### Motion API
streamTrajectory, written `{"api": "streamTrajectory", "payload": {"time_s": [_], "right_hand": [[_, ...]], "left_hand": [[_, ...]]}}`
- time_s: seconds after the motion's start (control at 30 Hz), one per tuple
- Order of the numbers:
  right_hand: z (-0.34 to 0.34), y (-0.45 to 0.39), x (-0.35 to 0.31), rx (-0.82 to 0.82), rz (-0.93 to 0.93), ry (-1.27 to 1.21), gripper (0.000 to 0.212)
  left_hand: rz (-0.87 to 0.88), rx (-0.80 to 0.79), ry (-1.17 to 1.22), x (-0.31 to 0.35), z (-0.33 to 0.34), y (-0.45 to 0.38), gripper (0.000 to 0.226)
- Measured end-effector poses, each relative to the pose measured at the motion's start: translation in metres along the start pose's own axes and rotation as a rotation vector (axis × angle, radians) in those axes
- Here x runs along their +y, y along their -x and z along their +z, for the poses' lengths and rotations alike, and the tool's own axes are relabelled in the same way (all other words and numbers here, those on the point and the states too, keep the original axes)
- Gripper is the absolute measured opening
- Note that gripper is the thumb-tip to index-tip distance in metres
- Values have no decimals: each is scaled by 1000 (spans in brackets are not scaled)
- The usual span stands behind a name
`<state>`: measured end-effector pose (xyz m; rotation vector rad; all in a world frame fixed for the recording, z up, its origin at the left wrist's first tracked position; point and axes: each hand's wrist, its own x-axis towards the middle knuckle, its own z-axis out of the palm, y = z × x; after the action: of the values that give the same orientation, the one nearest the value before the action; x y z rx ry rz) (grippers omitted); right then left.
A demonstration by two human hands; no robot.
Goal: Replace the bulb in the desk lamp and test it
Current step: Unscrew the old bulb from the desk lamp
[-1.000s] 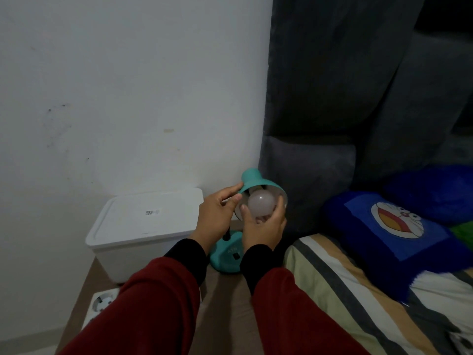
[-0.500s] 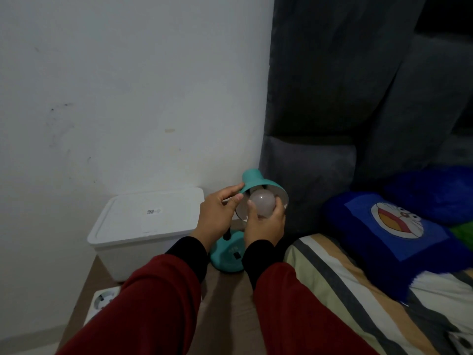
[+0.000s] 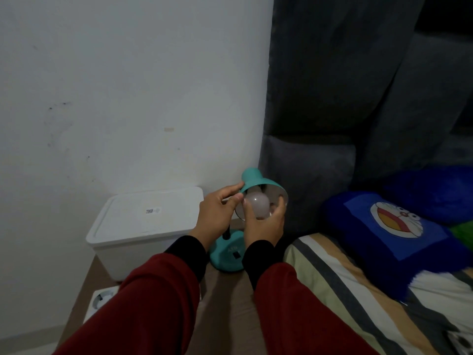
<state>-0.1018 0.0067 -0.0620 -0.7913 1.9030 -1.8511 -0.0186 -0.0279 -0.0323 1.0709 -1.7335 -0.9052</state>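
Note:
A teal desk lamp stands on a brown surface between a white box and the bed; its round base point(image 3: 226, 254) sits low and its shade point(image 3: 258, 180) tilts toward me. A frosted white bulb point(image 3: 257, 204) sits in the mouth of the shade. My left hand point(image 3: 217, 216) pinches the left rim of the shade and steadies it. My right hand point(image 3: 263, 224) wraps its fingers around the bulb from below. The socket inside the shade is hidden by the bulb and fingers.
A white lidded box point(image 3: 143, 226) stands left of the lamp against the wall. A white power strip point(image 3: 101, 299) lies at the lower left. The striped bedding point(image 3: 358, 290), a blue cartoon pillow point(image 3: 394, 226) and a dark padded headboard point(image 3: 332, 124) fill the right.
My right hand has shifted its fingers around the bulb, thumb now on the bulb's left side. The left hand keeps its hold on the shade. The lamp stays in place.

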Motion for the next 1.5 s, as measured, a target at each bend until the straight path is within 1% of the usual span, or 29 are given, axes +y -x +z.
{"api": "streamTrajectory", "payload": {"time_s": [0.07,0.2,0.3,0.37,0.47,0.6,0.7,0.73,0.87,1.0,1.1,1.23,1.37,1.5], "right_hand": [[1,-1,1,-6,-4,39,79],[1,-1,3,-9,33,25,81],[0,-1,4,-2,10,13,71],[-2,0,1,6,-1,2,73],[-3,1,-1,-12,10,-18,82],[-3,1,1,-24,-43,19,68],[-4,1,1,-24,8,-5,84],[-4,0,1,-17,25,0,85],[-3,-1,2,-5,-14,52,72],[-5,-1,-1,-30,10,26,84],[-6,0,-1,-48,-8,79,75],[-7,2,-2,-44,-9,122,75],[-10,4,-4,-29,-37,76,68],[-14,6,-4,-27,-44,45,66]], "left_hand": [[-5,-1,-2,1,-1,0,32],[-10,-2,-10,2,-1,0,32],[-11,-1,-13,3,-1,0,32],[-13,-1,-6,2,0,1,32],[-12,-2,-7,2,0,1,32],[-17,-5,-7,3,-1,1,32],[-21,-9,-6,4,-1,2,32],[-21,-7,-9,4,-1,2,32],[-20,-6,-22,5,-1,2,32],[-26,-12,-12,5,-1,2,32],[-27,-13,-18,5,-1,2,32],[-24,-13,-25,5,-1,2,32],[-34,-13,-21,8,-2,3,32],[-35,-10,-54,9,-1,4,33]]}}
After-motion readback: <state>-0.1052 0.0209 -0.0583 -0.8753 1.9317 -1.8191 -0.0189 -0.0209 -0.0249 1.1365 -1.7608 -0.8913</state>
